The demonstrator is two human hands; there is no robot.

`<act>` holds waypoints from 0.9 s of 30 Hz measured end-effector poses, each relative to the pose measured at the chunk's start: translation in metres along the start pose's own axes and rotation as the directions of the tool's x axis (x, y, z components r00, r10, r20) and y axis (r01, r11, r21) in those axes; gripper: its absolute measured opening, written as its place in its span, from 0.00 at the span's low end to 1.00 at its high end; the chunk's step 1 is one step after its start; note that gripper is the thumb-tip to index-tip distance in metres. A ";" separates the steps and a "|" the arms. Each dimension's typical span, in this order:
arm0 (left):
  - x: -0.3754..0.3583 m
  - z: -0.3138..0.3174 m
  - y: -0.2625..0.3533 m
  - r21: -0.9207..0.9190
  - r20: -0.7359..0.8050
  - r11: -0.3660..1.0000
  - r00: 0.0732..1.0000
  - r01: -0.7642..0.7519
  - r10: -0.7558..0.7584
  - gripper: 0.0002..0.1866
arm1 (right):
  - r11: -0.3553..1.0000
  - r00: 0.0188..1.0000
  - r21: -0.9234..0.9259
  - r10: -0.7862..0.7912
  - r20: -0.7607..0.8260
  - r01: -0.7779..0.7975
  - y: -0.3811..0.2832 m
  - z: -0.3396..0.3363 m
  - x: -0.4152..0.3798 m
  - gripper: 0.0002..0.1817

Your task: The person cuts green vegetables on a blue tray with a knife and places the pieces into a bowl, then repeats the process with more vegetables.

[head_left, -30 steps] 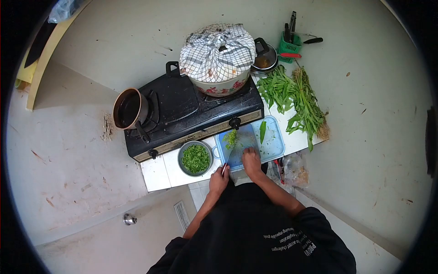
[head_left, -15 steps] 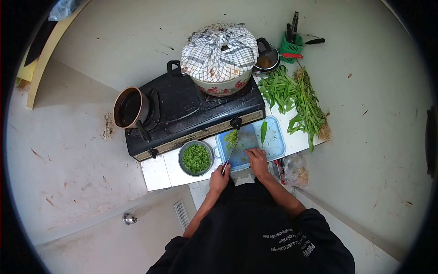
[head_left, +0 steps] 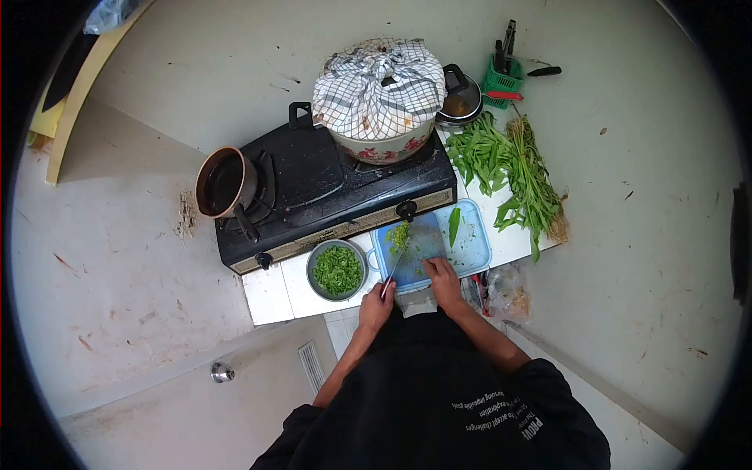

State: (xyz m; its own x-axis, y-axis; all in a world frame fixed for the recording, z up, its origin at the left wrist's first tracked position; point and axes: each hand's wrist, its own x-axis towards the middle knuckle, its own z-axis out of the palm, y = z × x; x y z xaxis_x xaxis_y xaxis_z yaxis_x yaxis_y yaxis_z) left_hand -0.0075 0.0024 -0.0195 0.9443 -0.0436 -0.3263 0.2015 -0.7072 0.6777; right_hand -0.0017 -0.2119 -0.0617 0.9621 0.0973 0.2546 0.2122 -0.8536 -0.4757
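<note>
Knife (head_left: 395, 270) in left hand (head_left: 375, 309), tip forward, long axis slanting right.

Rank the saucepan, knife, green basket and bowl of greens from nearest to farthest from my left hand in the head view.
1. Knife: held in the left hand.
2. Bowl of greens: just ahead and to its left.
3. Saucepan: farther left, on the stove.
4. Green basket: far ahead, to the right.
</note>
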 end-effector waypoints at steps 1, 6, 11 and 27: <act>0.000 0.000 0.000 0.006 0.019 1.000 1.000 0.001 -0.001 0.25 | 1.000 1.000 0.031 0.005 -0.010 -0.005 0.002 0.000 0.001 0.22; -0.002 0.002 0.008 -0.023 0.097 1.000 0.995 -0.011 0.013 0.25 | 0.995 0.997 0.049 0.082 -0.012 -0.082 0.002 -0.002 0.011 0.22; -0.003 0.009 0.012 -0.025 0.127 0.999 0.991 -0.042 0.044 0.25 | 0.982 0.987 0.133 0.144 -0.068 -0.135 0.002 0.004 0.010 0.20; -0.011 0.016 0.013 0.025 0.109 0.998 0.993 -0.058 0.055 0.23 | 0.991 0.985 0.091 0.114 -0.130 -0.103 0.002 0.007 0.007 0.12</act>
State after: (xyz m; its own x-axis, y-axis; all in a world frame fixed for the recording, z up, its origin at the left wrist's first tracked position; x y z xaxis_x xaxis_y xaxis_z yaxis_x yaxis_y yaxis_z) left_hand -0.0190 -0.0179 -0.0176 0.9199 -0.1589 -0.3584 0.1400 -0.7208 0.6789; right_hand 0.0068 -0.2096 -0.0668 0.9497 -0.0679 0.3057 0.1268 -0.8092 -0.5737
